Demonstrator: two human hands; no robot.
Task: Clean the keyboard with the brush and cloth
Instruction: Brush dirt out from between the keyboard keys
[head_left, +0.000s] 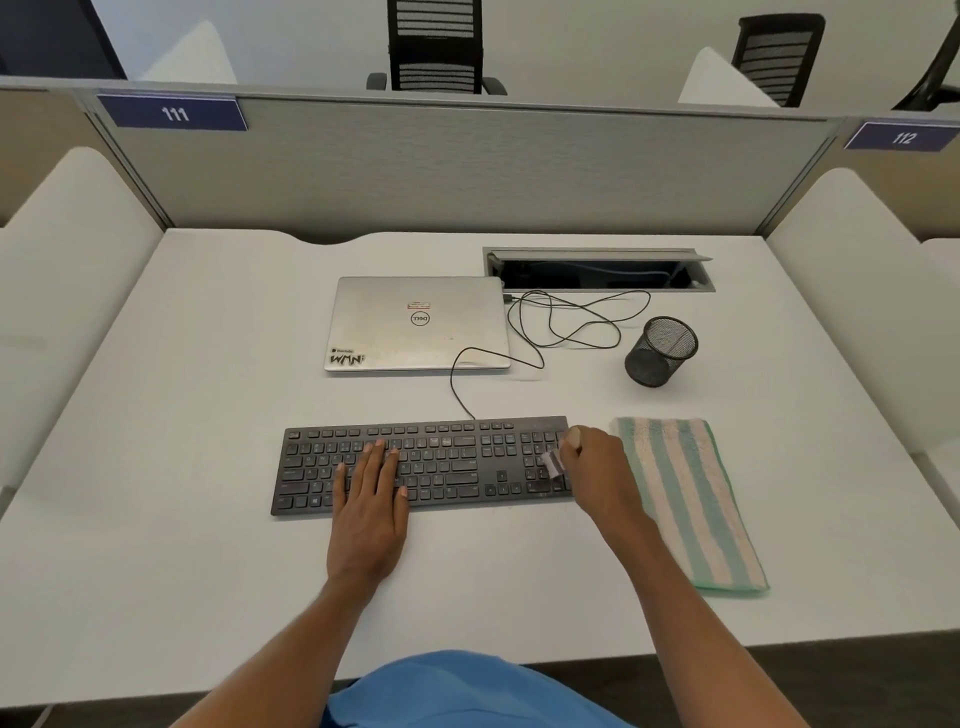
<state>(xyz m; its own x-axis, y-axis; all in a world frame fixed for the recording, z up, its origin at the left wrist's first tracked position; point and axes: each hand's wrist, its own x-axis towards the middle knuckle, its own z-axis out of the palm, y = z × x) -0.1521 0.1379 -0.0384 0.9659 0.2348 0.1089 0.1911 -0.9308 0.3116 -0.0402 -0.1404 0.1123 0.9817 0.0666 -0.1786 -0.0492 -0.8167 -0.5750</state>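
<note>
A black keyboard (447, 467) lies flat on a white desk (208, 415), near the person's edge and roughly centred. The left hand (370, 499) rests palm-down on the keyboard's left-middle keys, fingers straight and slightly spread. The right hand (597, 467) is at the keyboard's right end, its fingers curled around a small brush (553, 463). The brush's pale, blurred head touches the number-pad keys.

A green-and-white striped cloth (685, 499) lies folded on the desk just right of the keyboard, beside the right hand.

Farther away sits a closed silver laptop (415, 327). A thin black cable (566, 322) runs from the keyboard's far edge and loops on the desk to the laptop's right. A black mesh pen cup (661, 352) stands to the right of the loops. Behind them is an open cable hatch (597, 270) in the desk, then a grey partition (467, 166).
</note>
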